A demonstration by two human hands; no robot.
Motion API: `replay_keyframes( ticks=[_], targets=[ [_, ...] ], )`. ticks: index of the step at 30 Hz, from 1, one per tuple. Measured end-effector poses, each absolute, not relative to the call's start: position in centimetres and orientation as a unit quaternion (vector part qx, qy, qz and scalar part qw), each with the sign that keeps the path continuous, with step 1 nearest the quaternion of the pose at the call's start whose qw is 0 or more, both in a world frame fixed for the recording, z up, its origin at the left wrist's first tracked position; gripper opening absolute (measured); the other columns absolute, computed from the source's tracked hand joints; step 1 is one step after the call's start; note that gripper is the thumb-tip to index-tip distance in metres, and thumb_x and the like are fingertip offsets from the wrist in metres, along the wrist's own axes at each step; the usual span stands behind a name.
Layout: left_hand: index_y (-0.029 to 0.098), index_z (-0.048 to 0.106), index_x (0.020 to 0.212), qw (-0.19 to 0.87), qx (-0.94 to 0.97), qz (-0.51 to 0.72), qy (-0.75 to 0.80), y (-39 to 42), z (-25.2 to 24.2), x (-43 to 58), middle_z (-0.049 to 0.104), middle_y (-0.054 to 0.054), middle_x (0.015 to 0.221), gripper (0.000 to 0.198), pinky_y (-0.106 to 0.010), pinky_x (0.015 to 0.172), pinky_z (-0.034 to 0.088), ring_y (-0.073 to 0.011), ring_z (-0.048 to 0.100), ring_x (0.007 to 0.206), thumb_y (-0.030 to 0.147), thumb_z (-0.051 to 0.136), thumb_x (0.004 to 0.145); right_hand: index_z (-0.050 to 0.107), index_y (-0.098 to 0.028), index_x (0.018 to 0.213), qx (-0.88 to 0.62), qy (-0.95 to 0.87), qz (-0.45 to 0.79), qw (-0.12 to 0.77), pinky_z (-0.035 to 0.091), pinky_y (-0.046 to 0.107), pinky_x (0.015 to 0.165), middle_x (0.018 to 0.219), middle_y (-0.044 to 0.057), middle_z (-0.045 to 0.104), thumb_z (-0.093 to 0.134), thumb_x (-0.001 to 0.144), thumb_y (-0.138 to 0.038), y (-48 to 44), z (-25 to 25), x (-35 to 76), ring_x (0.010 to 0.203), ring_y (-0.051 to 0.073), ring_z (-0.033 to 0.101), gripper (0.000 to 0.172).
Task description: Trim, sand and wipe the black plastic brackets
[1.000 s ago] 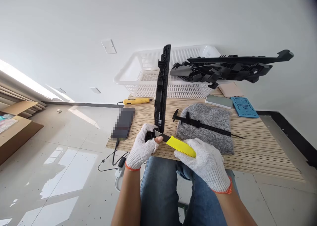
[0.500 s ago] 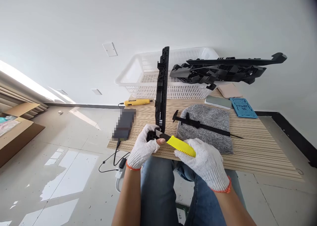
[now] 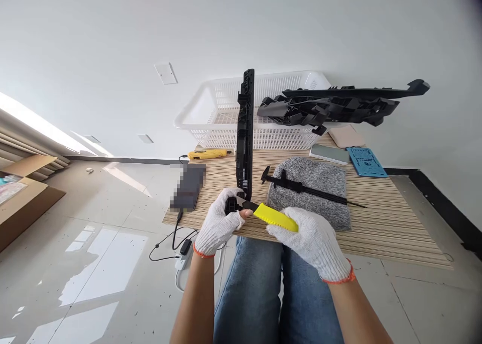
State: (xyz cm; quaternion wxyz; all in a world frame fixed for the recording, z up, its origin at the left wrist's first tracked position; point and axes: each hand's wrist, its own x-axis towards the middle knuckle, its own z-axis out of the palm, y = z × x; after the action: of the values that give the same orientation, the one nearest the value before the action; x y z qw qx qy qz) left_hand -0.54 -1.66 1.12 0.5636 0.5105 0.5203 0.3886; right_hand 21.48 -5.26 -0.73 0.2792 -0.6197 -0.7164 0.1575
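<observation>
A long black plastic part [image 3: 245, 128] stands nearly upright in the picture, its lower end in my gloved left hand [image 3: 218, 224]. The fingers of that hand are wrapped round the near end, and a bare thumb tip shows. My gloved right hand [image 3: 313, 241] grips a yellow-handled utility knife [image 3: 276, 217]. Its blade points left and lies at the black part's lower end, close to my left thumb; whether the edge touches is hard to make out. Beside the right hand, a folded grey cloth [image 3: 327, 176] carries a black caliper [image 3: 299, 187].
A white plastic basket [image 3: 209, 130] stands behind, with several black plastic parts [image 3: 335, 108] jutting out rightward. On the striped table [image 3: 395, 223] lie a yellow pen-shaped tool [image 3: 209, 154], a blurred dark device [image 3: 188, 188], a grey-green block [image 3: 329, 154] and a blue packet [image 3: 366, 161].
The knife and right hand have shifted only slightly, the handle's rear end a little higher. My legs have moved together below the table edge. The left hand keeps its hold.
</observation>
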Motion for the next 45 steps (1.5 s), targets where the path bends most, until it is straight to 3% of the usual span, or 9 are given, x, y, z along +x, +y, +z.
replay_keyframes(
  ticks=[12,24,37,45],
  targets=[
    [0.019,0.06,0.094,0.588,0.51,0.393,0.489,-1.8,1.0,-0.4,0.052,0.006,0.063,0.039,-0.02,0.047,0.035,-0.0072,0.042,0.051,0.048,0.08,0.077,0.05,-0.022,0.062,-0.591,-0.702,0.34,0.204,0.031,0.026,0.049,0.057,-0.004,0.051,0.056,0.087,-0.062,-4.0,1.6,22.9,0.052,0.013,0.049,0.048],
    [0.018,0.061,0.093,0.593,0.506,0.407,0.476,-1.8,1.1,-0.4,0.05,0.006,0.062,0.041,-0.019,0.047,0.034,-0.0062,0.038,0.051,0.05,0.08,0.076,0.041,-0.022,0.063,-0.611,-0.672,0.387,0.157,0.027,0.028,0.052,0.059,-0.003,0.044,0.057,0.084,-0.064,-3.9,2.0,22.9,0.056,0.013,0.042,0.049],
    [0.018,0.058,0.091,0.596,0.509,0.412,0.464,-1.7,0.8,-0.4,0.05,0.007,0.061,0.038,-0.018,0.047,0.034,-0.0056,0.04,0.05,0.046,0.08,0.078,0.043,-0.022,0.063,-0.588,-0.657,0.436,0.176,0.027,0.029,0.052,0.061,-0.003,0.042,0.058,0.083,-0.062,-3.5,1.5,23.5,0.057,0.013,0.039,0.046],
    [0.017,0.06,0.093,0.613,0.496,0.42,0.449,-1.6,0.8,-0.4,0.054,0.005,0.068,0.037,-0.018,0.046,0.034,-0.0046,0.041,0.051,0.042,0.081,0.077,0.05,-0.023,0.064,-0.609,-0.661,0.408,0.16,0.032,0.029,0.053,0.062,-0.001,0.05,0.054,0.083,-0.064,-3.5,1.9,23.4,0.058,0.015,0.046,0.046]
  ],
)
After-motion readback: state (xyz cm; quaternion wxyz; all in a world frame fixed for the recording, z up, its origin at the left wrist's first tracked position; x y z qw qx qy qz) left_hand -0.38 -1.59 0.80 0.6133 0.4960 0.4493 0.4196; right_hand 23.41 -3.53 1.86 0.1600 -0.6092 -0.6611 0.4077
